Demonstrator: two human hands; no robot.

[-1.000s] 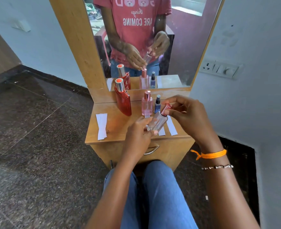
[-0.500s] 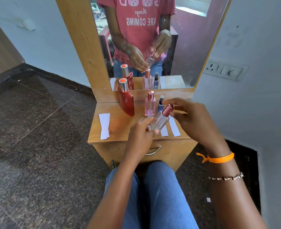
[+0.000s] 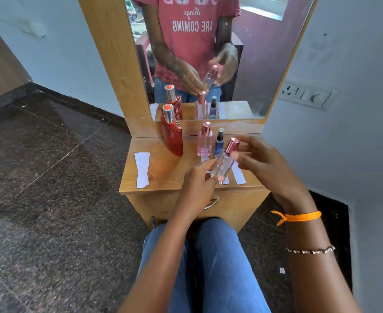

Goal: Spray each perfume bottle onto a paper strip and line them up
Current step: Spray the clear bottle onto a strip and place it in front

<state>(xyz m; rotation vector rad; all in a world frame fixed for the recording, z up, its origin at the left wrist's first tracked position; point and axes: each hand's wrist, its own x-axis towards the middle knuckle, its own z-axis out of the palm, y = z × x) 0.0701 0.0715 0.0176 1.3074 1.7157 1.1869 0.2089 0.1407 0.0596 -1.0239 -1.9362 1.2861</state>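
In the head view we see the clear perfume bottle (image 3: 223, 162) held tilted above the near right part of the bench (image 3: 163, 175), its rose cap (image 3: 231, 145) leaning away to the right. The left hand (image 3: 199, 179) has its grip clenched around the bottle's base. The right hand (image 3: 262, 159) hovers at the cap, fingers spread and curled just beside it; we cannot tell whether they are touching it, as the hand is blurred, so its grip reads to us as released.

Behind the held bottle stand three more along the far edge: a red bottle (image 3: 173, 137) to the left, a pink bottle (image 3: 205, 141) in the middle, and a small blue bottle (image 3: 219, 142) just beside it. White paper strips (image 3: 239, 176) lie under and just right of the held bottle, and two unused strips (image 3: 142, 169) lie well apart on the left.

The mirror (image 3: 208, 53) shows the same pose from the other side.

We judge the risks as follows. The bottle is gripped only low down and hangs near the bench edge, so a slip there would drop it to the stone floor (image 3: 50, 177). If the nozzle is not turned toward a strip, the spray would miss it. A careless wrist could also knock over the blue bottle.
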